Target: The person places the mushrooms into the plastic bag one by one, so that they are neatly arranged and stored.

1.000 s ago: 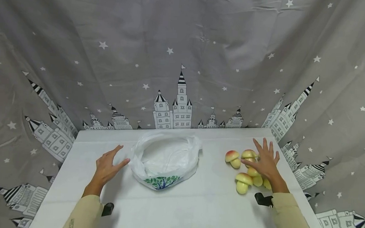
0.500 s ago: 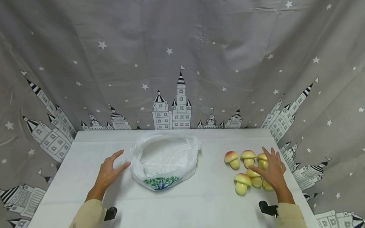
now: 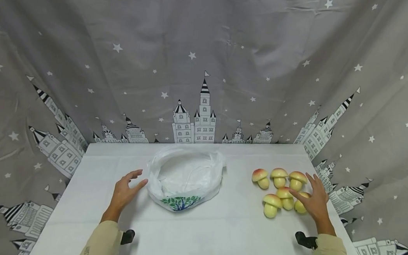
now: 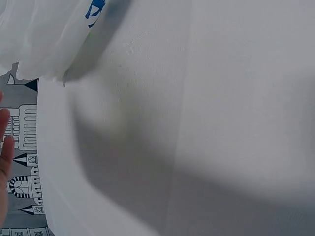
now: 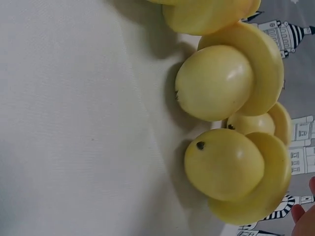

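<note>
A white plastic bag (image 3: 154,187) with a green and blue tree print lies on the table, its mouth spread wide toward the head camera. My left hand (image 3: 122,192) hovers left of the bag, thumb and fingers apart, holding nothing; only its fingers (image 4: 6,155) enter the left wrist view's edge. Several toy mushrooms (image 3: 272,204) with yellow stems and yellow-red caps sit clustered on the right. Beside their right edge is my right hand (image 3: 316,202), fingers spread, thumb overlapping the cluster in the head view. Whether it touches a mushroom (image 5: 224,164) I cannot tell.
A white-covered table (image 3: 211,241) carries everything. Grey curtain (image 3: 209,34) with printed stars and castles hangs behind and along both sides. A black wrist-camera mount (image 3: 128,236) sits at the left sleeve, another mount (image 3: 305,240) at the right.
My right hand has drawn back to the right and nearer to me, uncovering more mushrooms. The left hand has shifted slightly right and toward me. Bag and mushrooms stay in place.
</note>
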### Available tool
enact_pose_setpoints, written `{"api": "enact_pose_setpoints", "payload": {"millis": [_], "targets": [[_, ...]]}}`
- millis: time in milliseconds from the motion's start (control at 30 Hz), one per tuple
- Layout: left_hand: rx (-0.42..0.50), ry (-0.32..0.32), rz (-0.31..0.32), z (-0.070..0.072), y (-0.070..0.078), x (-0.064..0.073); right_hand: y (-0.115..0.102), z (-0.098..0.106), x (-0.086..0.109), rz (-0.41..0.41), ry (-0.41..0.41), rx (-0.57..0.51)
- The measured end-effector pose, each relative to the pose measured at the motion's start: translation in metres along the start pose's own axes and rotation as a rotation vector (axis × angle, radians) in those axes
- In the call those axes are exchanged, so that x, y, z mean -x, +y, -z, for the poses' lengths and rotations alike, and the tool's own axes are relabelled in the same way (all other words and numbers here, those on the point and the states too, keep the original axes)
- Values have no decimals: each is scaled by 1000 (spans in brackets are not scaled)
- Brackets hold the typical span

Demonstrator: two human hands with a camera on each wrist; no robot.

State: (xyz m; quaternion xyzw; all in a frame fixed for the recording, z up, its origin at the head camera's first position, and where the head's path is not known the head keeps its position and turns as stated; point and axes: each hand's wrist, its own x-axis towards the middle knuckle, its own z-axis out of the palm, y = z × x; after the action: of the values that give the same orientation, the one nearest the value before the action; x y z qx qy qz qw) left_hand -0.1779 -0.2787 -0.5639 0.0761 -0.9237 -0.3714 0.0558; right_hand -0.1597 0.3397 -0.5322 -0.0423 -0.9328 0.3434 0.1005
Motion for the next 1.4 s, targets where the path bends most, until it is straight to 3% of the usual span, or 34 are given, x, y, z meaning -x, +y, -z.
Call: {"api": "enact_pose_setpoints", "payload": {"millis": [133,200,267,300,400,600,767,933,1133,1400], "targets": [[-8,84,-98,-30,-50,-18,8,-2,3,-22,8,-8],[11,95,-111,-35,-57,-20,14,-4,5,-28,16,-18],[30,98,-103,-36,-57,-19,18,-6,6,-32,23,-35],[79,75,-118,-31,-47,-14,20,-6,6,-37,24,-45],[89,79,-87,-30,-43,-13,22,-8,7,-53,19,-72],[135,79,34,-40,-50,-16,27,-11,13,-81,19,-81],[168,75,78,-41,-48,-16,29,-14,16,-116,22,-113],[161,95,131,-41,-45,-19,29,-16,18,-190,28,-158],[189,130,212,-43,-46,-24,27,-21,19,-332,25,-295],[204,125,241,-47,-44,-26,32,-21,19,-364,62,-351]]}}
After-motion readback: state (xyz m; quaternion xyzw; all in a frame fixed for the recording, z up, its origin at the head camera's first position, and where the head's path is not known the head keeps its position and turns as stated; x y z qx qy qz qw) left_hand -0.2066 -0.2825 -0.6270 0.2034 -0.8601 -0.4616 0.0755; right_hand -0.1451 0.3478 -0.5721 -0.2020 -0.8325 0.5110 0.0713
